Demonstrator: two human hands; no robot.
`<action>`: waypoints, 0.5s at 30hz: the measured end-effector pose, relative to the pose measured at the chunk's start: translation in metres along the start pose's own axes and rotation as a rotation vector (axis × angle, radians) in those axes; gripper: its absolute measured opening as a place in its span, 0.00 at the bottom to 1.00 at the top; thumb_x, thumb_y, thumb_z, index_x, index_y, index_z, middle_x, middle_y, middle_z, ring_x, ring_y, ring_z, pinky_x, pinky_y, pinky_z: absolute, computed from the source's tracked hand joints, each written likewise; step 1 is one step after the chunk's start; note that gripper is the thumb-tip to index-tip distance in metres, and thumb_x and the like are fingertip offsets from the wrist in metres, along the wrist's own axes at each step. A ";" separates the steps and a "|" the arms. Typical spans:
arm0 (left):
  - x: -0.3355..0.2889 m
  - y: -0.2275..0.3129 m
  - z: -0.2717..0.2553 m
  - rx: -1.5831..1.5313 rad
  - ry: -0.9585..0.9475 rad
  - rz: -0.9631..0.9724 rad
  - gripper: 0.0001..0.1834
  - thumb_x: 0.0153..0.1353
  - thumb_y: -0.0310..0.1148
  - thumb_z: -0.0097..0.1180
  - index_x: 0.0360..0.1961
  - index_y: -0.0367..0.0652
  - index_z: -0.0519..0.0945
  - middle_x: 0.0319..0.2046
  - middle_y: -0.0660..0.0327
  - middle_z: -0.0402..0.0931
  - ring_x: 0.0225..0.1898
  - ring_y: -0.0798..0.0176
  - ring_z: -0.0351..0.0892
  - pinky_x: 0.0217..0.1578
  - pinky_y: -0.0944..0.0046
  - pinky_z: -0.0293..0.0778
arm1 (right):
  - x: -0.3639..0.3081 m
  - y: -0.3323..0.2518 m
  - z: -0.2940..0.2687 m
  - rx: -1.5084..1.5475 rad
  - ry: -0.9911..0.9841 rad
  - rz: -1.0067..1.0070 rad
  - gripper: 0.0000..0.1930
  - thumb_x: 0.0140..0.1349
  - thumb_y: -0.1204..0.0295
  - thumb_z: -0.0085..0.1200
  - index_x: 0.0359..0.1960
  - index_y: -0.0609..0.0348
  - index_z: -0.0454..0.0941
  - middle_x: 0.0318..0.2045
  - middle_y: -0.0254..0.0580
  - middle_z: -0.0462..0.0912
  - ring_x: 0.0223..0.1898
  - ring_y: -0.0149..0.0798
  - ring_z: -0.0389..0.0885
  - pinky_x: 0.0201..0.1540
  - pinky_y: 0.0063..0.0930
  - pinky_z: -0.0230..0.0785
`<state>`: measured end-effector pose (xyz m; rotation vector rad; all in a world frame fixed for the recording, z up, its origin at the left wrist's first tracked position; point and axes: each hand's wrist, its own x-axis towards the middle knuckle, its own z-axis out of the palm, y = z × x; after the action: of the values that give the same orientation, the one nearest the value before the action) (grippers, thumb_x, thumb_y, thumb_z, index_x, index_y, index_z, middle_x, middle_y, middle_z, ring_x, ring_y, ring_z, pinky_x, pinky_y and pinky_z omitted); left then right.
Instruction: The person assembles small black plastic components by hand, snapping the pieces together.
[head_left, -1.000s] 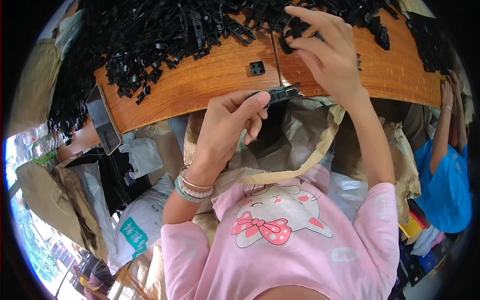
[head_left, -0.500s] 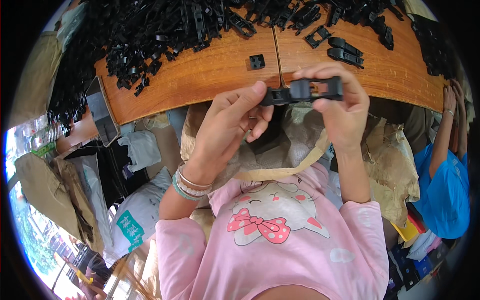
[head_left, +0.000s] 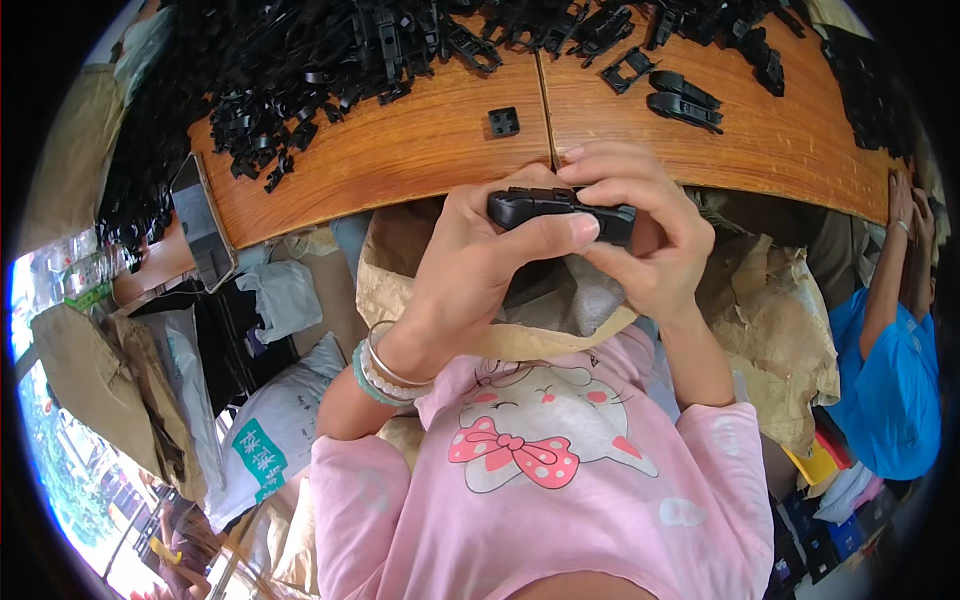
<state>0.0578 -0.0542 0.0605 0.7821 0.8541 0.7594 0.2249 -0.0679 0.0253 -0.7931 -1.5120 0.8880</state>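
Observation:
Between my two hands, above an open paper sack [head_left: 400, 297] at the table's front edge, is a long black plastic part [head_left: 527, 206] with a rounded left end. My left hand [head_left: 462, 262] is closed on it, the thumb laid across its near side. On its right end, my right hand [head_left: 655, 228] is closed with bent fingers, which hide much of that end. A small square black piece [head_left: 503, 122] lies on the wooden table [head_left: 400, 150] beyond my hands. Farther right lie two long black pieces [head_left: 685, 101] side by side.
A large heap of black plastic parts [head_left: 300, 60] covers the far left of the table. A phone-like slab [head_left: 203, 225] leans at its left edge. Torn brown paper [head_left: 785, 340] hangs at right, near a person in a blue top [head_left: 890, 385] with hands at the table's edge.
The black part has turned over, so its inner opening no longer shows. My left hand has moved right and wrapped its thumb over it; my right hand has shifted left and slightly down.

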 end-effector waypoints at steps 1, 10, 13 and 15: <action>0.000 0.004 -0.002 0.001 -0.005 -0.004 0.09 0.54 0.33 0.64 0.29 0.39 0.79 0.24 0.72 0.69 0.26 0.78 0.65 0.25 0.73 0.61 | -0.002 -0.004 -0.001 -0.094 0.002 -0.006 0.17 0.43 0.83 0.65 0.38 0.65 0.78 0.40 0.48 0.80 0.45 0.42 0.78 0.48 0.31 0.68; 0.079 0.007 0.018 1.119 -0.145 0.863 0.10 0.52 0.24 0.59 0.38 0.36 0.78 0.33 0.56 0.75 0.33 0.58 0.76 0.34 0.64 0.72 | -0.028 -0.014 -0.034 -0.267 -0.023 0.294 0.11 0.49 0.81 0.60 0.36 0.67 0.78 0.36 0.45 0.80 0.35 0.38 0.79 0.38 0.26 0.70; 0.115 -0.016 0.044 1.419 -0.051 0.933 0.11 0.51 0.26 0.58 0.36 0.35 0.76 0.35 0.55 0.73 0.36 0.54 0.76 0.34 0.59 0.73 | -0.020 -0.011 -0.058 -0.211 0.312 0.329 0.05 0.57 0.81 0.54 0.34 0.68 0.78 0.33 0.41 0.79 0.29 0.30 0.76 0.33 0.22 0.68; 0.126 -0.027 0.051 1.445 -0.059 0.917 0.11 0.51 0.27 0.58 0.35 0.35 0.75 0.34 0.55 0.71 0.36 0.53 0.75 0.34 0.58 0.73 | 0.001 -0.007 -0.075 -0.337 0.399 0.251 0.04 0.59 0.81 0.53 0.34 0.69 0.78 0.33 0.39 0.79 0.30 0.27 0.76 0.33 0.19 0.67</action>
<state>0.1642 0.0214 0.0153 2.5817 0.9100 0.8084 0.2996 -0.0630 0.0359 -1.3443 -1.2350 0.6099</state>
